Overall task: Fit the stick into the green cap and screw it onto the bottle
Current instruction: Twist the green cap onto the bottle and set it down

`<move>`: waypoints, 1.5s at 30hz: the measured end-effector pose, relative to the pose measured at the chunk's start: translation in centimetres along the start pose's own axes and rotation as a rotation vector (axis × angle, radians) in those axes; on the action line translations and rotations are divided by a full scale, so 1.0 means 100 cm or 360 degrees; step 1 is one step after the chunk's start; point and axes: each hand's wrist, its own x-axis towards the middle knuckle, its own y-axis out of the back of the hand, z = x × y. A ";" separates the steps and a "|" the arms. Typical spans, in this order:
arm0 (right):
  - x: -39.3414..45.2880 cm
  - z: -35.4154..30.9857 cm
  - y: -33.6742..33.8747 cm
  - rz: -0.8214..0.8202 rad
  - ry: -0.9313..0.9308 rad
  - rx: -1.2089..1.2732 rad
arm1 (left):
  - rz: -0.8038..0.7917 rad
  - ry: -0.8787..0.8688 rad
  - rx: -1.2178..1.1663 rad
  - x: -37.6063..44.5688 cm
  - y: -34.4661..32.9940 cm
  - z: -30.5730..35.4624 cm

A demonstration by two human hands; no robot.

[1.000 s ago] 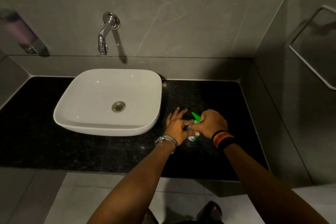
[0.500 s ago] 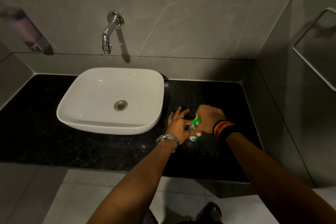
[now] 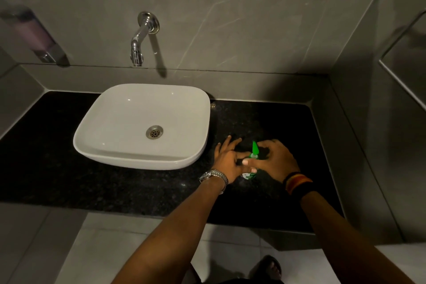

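On the black counter point(image 3: 115, 187), right of the basin, a small bottle point(image 3: 249, 175) with a green and white label stands between my hands. Its green cap point(image 3: 254, 148) has a pointed top that sticks up above my fingers. My left hand point(image 3: 227, 160) holds the bottle's left side with thumb and forefinger, the other fingers spread. My right hand point(image 3: 275, 160) wraps the cap and the bottle's neck from the right. No stick shows. Most of the bottle is covered by my fingers.
A white basin point(image 3: 143, 122) sits on the counter's left half, under a chrome wall tap point(image 3: 140, 39). A soap dispenser point(image 3: 34, 34) hangs on the left wall. Grey tiled walls close the counter behind and to the right. A metal rail point(image 3: 401, 76) runs along the right wall.
My right hand has turned on the cap, and the green tip now stands more upright between my hands. My left hand keeps its hold on the bottle. The camera has shifted slightly.
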 end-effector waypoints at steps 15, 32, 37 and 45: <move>-0.001 0.022 -0.026 0.0169 0.0184 0.0562 | 0.0013 0.0027 -0.0095 -0.003 -0.002 0.001; -0.006 0.011 -0.020 0.0365 0.0073 0.0374 | 0.0007 0.0028 -0.0063 -0.003 0.003 0.005; -0.005 0.016 -0.019 0.0096 0.0235 0.0408 | 0.0031 0.0031 -0.0045 -0.004 -0.001 0.001; -0.003 0.007 -0.024 0.0414 0.0044 0.0168 | 0.0066 0.0062 -0.0050 -0.003 -0.002 0.004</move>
